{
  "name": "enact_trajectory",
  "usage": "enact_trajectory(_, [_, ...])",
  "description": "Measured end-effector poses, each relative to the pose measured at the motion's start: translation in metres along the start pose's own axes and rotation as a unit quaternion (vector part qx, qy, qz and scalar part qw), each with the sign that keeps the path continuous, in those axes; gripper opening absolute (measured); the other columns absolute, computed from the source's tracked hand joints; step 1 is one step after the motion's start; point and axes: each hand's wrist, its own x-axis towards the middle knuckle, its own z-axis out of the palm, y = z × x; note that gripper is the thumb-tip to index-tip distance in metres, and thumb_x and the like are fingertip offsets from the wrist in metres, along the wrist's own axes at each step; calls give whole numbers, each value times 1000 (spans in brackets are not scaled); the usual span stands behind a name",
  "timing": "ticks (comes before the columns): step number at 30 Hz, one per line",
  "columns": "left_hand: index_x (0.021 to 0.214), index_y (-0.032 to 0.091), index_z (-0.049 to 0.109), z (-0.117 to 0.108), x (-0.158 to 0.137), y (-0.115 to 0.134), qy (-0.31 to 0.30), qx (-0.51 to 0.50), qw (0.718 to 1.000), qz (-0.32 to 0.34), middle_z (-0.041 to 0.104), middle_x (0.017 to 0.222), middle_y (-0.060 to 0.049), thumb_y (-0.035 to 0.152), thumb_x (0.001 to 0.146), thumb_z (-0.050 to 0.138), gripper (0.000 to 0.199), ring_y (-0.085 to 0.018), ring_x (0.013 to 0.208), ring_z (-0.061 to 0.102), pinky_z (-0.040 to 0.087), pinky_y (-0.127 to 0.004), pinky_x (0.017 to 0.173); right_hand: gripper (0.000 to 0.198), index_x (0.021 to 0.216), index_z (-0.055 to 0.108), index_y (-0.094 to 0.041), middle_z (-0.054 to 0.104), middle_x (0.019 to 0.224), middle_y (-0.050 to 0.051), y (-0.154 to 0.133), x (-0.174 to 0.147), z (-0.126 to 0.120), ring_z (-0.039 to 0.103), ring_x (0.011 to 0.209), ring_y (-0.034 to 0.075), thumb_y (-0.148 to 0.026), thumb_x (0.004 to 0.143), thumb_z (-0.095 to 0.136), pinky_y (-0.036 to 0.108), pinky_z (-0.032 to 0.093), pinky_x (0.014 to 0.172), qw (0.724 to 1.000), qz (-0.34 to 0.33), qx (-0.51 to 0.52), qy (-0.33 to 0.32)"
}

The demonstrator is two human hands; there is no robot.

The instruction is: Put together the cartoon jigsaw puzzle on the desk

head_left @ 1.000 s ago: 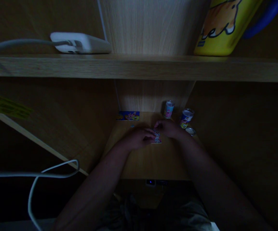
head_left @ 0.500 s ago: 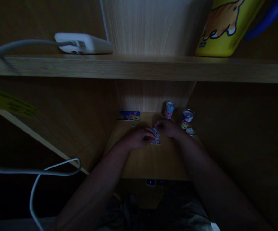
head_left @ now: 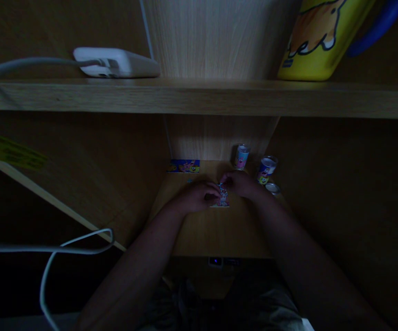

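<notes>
A small, colourful cartoon panel, which looks like a partly joined jigsaw puzzle, lies flat on the wooden desk. My left hand rests over its left side, thumb and fingers curled together with their tips on it. At the panel's top edge, my right hand is closed in a pinch; whatever sits between the fingertips is too small and dark to make out. Behind the left hand lies a tiny bluish piece. A blue cartoon strip is against the back wall.
Two small cartoon-printed cans, one pink and blue, one blue and yellow, stand beyond my right hand, with a round lid nearby. A shelf overhead carries a white charger and a yellow mug. A cable hangs left.
My right hand's fingertips have come slightly lower and closer to the panel's top edge. My left hand stays on the panel. The whole view has shifted a little.
</notes>
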Motion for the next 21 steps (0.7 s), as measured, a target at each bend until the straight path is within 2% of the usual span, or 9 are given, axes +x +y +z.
enact_trajectory(3, [109, 24, 81, 0, 0, 0, -3, 0, 1000, 1, 77, 118, -7, 28, 100, 68, 16, -21, 110, 71, 54, -37, 102, 15, 91, 77, -18, 80, 90, 3, 2, 0, 2, 72, 82, 16, -6, 82, 71, 26, 52, 76, 999, -27, 26, -12])
enact_trajectory(6, [109, 25, 80, 0, 0, 1, -7, -3, 1000, -5, 77, 118, -6, 27, 100, 67, 16, -21, 109, 71, 54, -37, 101, 14, 92, 75, -18, 79, 90, 3, 2, 1, 3, 71, 81, 16, -8, 83, 70, 25, 51, 74, 999, -29, 24, 7])
enact_trajectory(11, [107, 23, 80, -2, 1, 5, -5, -4, 1000, 5, 77, 115, -7, 27, 99, 68, 15, -21, 108, 70, 54, -36, 100, 13, 96, 73, -18, 80, 98, 5, 2, 3, 3, 73, 88, 17, -10, 86, 72, 26, 52, 79, 997, 6, -16, 76])
enact_trajectory(17, [106, 23, 80, -6, 0, 11, -18, -20, 1000, -2, 78, 115, -8, 32, 99, 69, 16, -21, 106, 71, 55, -34, 97, 11, 99, 77, -19, 82, 106, 8, 3, 5, 1, 75, 96, 20, -13, 92, 69, 29, 54, 87, 997, 7, -64, 49])
enact_trajectory(21, [108, 23, 81, -6, -2, 12, -26, -27, 999, -2, 78, 116, -8, 34, 100, 68, 19, -21, 107, 71, 54, -34, 97, 18, 106, 78, -19, 81, 112, 11, 5, 3, -4, 75, 100, 23, -18, 97, 63, 29, 53, 86, 989, 55, -120, 74])
